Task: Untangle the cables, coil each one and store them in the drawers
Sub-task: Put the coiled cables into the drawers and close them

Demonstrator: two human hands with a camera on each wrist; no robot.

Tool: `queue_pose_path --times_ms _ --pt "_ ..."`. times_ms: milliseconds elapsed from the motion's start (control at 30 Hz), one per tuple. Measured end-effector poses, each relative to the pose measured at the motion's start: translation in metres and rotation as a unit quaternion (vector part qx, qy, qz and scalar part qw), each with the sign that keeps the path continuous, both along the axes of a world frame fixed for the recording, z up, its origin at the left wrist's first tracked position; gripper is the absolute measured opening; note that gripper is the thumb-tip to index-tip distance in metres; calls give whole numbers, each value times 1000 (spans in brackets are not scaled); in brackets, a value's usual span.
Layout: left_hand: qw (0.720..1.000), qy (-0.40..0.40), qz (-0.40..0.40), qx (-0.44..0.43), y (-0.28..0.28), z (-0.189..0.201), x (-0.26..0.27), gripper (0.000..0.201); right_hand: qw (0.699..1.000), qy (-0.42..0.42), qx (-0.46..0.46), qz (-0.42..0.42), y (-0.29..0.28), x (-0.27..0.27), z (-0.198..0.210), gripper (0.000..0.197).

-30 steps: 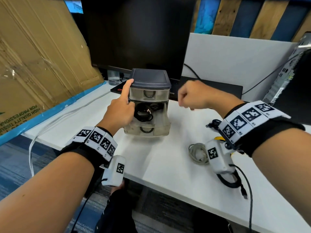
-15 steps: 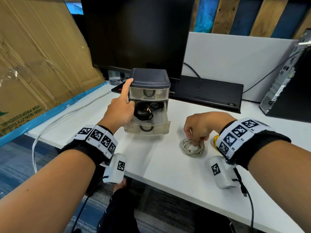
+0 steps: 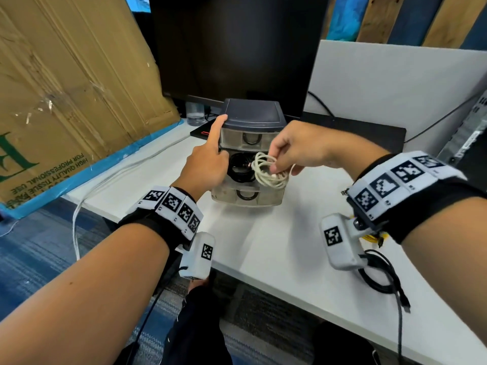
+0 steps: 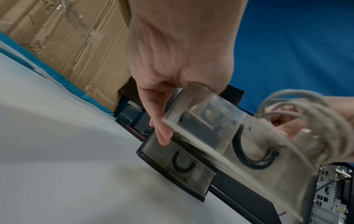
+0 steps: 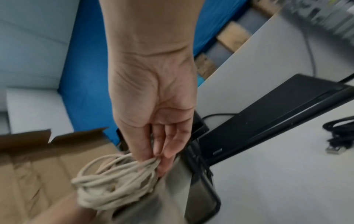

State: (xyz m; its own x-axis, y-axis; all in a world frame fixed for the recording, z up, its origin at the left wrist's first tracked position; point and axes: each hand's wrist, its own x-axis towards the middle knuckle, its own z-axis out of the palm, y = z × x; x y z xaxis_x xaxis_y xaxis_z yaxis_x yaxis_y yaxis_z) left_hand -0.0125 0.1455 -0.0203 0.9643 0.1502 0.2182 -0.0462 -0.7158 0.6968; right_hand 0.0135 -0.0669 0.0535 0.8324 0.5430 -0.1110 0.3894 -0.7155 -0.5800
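Note:
A small drawer unit (image 3: 253, 118) with a dark lid stands mid-table. Its clear middle drawer (image 3: 263, 185) (image 4: 258, 136) is pulled out and holds a black coiled cable (image 3: 238, 167). My left hand (image 3: 208, 164) (image 4: 162, 133) grips that drawer's left side, with the index finger stretched up against the top drawer (image 4: 178, 159). Just over the open drawer hangs a coiled white cable (image 3: 266, 169) (image 4: 310, 121) (image 5: 114, 178), pinched by the fingertips of my right hand (image 3: 287, 154) (image 5: 162, 153).
A black cable (image 3: 379, 280) (image 5: 341, 136) and a yellow one (image 3: 374, 237) lie on the white table (image 3: 263, 259) at the right. Behind the unit are a monitor (image 3: 237, 48) and a flat black device (image 3: 355, 130). Cardboard (image 3: 66, 88) leans at the left; a computer tower (image 3: 471, 127) stands right.
My right hand dropped to the table, picked up the white coil and brought it up to the open middle drawer. The left hand stayed on the drawer unit.

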Motion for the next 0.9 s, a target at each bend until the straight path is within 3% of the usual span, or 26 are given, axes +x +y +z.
queue_pose_path --times_ms 233,433,533,667,733,900 --pt "1000 2 1 4 -1 1 -1 80 986 -109 -124 -8 26 5 -15 13" --pt "1000 -1 0 6 -2 1 -1 80 958 -199 -208 7 43 6 -17 26" --pt "1000 -2 -2 10 -1 0 -1 80 947 -214 -236 28 47 8 -23 35" --pt "1000 -7 -5 11 -1 0 -2 79 941 -197 -273 46 48 6 -22 24" --pt "1000 -11 -7 14 0 0 -1 79 944 -186 -267 52 47 3 -15 7" --pt "1000 -14 -9 18 2 -2 1 78 971 -161 -158 79 33 -15 9 19"
